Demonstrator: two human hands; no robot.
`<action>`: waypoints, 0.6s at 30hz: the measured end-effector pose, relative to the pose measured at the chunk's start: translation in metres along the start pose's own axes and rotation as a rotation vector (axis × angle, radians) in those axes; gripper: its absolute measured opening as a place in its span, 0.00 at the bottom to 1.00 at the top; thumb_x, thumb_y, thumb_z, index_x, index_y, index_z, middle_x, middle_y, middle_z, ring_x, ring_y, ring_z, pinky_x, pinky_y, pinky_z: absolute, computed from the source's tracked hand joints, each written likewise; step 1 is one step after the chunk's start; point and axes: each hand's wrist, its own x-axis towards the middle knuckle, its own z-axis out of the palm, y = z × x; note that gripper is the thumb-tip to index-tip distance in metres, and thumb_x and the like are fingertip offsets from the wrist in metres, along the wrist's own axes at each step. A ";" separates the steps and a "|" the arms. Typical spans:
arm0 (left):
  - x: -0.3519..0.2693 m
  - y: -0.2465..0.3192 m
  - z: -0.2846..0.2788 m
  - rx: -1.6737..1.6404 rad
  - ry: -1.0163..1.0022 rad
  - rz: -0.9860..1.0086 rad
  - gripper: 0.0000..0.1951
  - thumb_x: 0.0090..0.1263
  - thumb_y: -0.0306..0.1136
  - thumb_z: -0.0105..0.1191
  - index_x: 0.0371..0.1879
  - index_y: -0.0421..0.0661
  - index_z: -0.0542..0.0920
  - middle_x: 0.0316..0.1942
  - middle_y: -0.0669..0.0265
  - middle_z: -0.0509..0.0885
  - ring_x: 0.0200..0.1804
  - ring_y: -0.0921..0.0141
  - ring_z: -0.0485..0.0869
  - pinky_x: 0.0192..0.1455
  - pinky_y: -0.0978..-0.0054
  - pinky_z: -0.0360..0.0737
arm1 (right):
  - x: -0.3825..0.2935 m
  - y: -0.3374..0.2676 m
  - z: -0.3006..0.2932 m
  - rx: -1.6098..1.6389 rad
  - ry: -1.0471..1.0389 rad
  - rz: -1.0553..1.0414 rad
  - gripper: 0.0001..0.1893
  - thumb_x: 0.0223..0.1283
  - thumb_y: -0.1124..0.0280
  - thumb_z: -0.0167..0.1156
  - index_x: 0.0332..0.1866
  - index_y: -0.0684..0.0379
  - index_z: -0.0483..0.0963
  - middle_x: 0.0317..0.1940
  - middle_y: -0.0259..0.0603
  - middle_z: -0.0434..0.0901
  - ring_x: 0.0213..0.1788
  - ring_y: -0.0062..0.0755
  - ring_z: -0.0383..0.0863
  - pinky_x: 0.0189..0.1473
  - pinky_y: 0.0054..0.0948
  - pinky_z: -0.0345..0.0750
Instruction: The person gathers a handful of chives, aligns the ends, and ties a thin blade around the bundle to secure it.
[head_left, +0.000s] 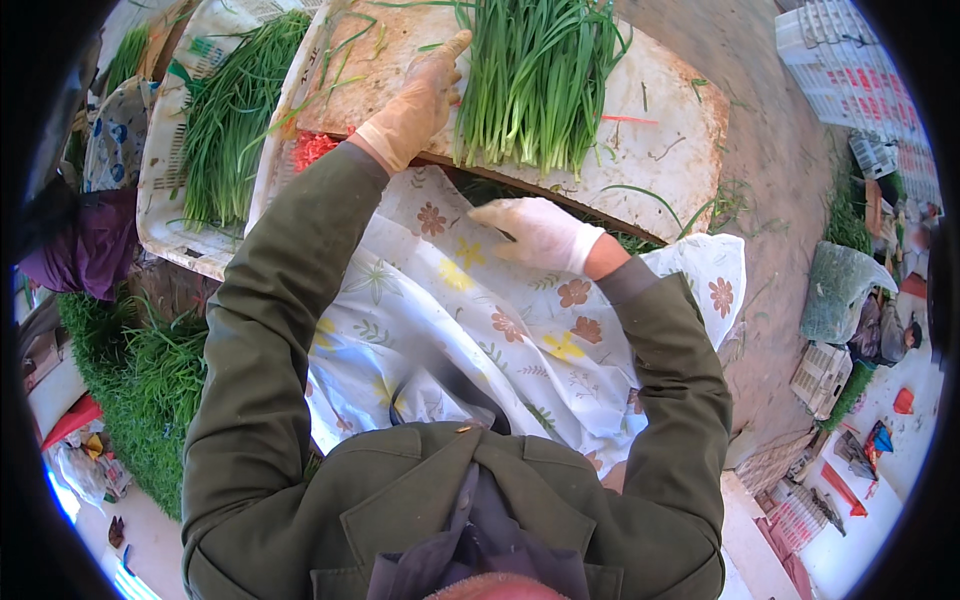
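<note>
A broad bunch of garlic chives (529, 90) lies on a stained white board (667, 142), its pale cut ends pointing toward me. My left hand (420, 105), in a dirty thin glove, is at the left side of the bunch with its thumb raised and its fingers partly bent. It grips nothing that I can see. Below the board's near edge, my right hand (536, 234), in a whitish glove, is over the flower-print apron (480, 300). Its fingers and thumb are apart with nothing between them. A thin red strip (630, 118) lies right of the bunch.
Left of the board, a white plastic crate (161, 217) holds more chives (232, 120). Red ties (311, 150) are bundled near my left wrist. Loose greens (150, 375) are heaped at lower left. Stacked white crates (840, 67) and a plastic-wrapped bundle (840, 292) stand at right.
</note>
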 end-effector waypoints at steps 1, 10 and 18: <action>0.001 0.000 0.000 0.000 0.010 -0.007 0.49 0.75 0.58 0.60 0.82 0.37 0.51 0.83 0.42 0.51 0.84 0.50 0.54 0.82 0.50 0.58 | 0.008 0.001 0.008 -0.009 0.062 -0.052 0.32 0.57 0.71 0.66 0.69 0.66 0.72 0.64 0.57 0.79 0.64 0.53 0.80 0.68 0.42 0.77; -0.003 -0.006 0.002 0.028 -0.002 -0.031 0.49 0.75 0.58 0.59 0.82 0.38 0.52 0.83 0.44 0.52 0.84 0.52 0.55 0.81 0.52 0.60 | 0.053 0.003 0.005 -0.101 0.260 0.056 0.37 0.61 0.74 0.63 0.77 0.63 0.63 0.69 0.57 0.75 0.69 0.56 0.75 0.70 0.42 0.75; 0.002 -0.004 -0.011 0.236 -0.048 0.015 0.36 0.74 0.52 0.61 0.75 0.42 0.69 0.76 0.51 0.71 0.77 0.55 0.68 0.77 0.56 0.66 | 0.022 -0.027 -0.048 0.325 0.079 -0.020 0.17 0.65 0.66 0.67 0.55 0.64 0.82 0.44 0.49 0.88 0.45 0.40 0.89 0.54 0.34 0.84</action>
